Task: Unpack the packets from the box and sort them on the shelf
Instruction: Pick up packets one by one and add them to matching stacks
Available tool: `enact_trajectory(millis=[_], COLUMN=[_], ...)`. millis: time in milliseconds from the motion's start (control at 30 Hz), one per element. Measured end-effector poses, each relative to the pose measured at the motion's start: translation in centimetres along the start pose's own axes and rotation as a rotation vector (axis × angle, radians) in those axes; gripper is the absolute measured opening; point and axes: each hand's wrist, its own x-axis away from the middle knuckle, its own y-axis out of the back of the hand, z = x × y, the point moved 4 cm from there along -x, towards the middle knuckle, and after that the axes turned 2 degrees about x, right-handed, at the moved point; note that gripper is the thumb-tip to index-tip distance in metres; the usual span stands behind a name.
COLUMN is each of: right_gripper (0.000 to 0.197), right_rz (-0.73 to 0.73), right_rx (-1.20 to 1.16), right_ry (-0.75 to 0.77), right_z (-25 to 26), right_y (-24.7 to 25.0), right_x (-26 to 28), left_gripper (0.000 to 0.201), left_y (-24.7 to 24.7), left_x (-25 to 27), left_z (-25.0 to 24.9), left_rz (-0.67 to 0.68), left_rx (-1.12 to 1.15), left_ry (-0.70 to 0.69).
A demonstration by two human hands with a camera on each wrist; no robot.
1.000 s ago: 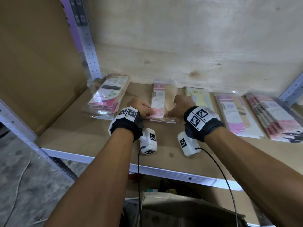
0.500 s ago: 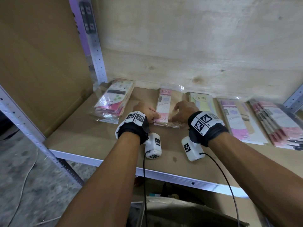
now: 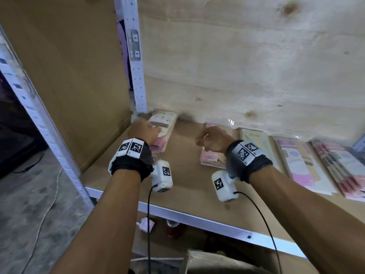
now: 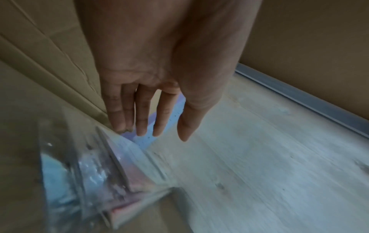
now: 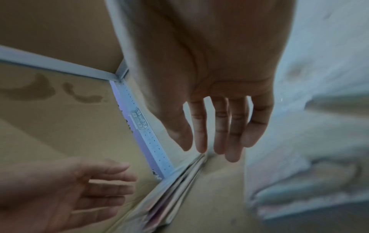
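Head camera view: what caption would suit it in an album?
Two bare hands, left hand and right hand, reach over packets lined up on a shelf.

The left hand [image 3: 142, 131] covers part of the corner stack of packets [image 3: 164, 131], so touching cannot be told, the far right pile [image 3: 339, 163] runs off the edge, and both wrist pictures show the packets as a blur.

Showed glossy clear plastic around the packets [image 3: 161, 131], matt brown board on the shelf [image 3: 183, 155], pale grainy plywood behind [image 3: 246, 66], painted perforated metal upright [image 3: 136, 76].
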Motion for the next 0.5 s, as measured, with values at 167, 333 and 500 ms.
enact_trajectory(millis=[167,333,500], right_gripper=[0.015,0.007,0.023], right_rz=[0.143,0.137,0.094], right_rx=[-0.414,-0.683,-0.687], right_ry=[-0.027,-0.058,-0.072], right_z=[3.8,6.6,6.9], right_y=[-4.2,-6.6,-7.7], right_x=[-0.9,-1.7,-2.0], left_gripper=[0.038,0.016,0.045], left_y=[1.8,2.2,2.3], left_x=[-0.8,-1.0,-1.2], left_z=[2.2,3.6,3.9], left_rz=[0.072,0.160,0.185], left_rx=[-0.091,-0.127,-0.103], left_ry=[-0.048,-0.119,-0.117])
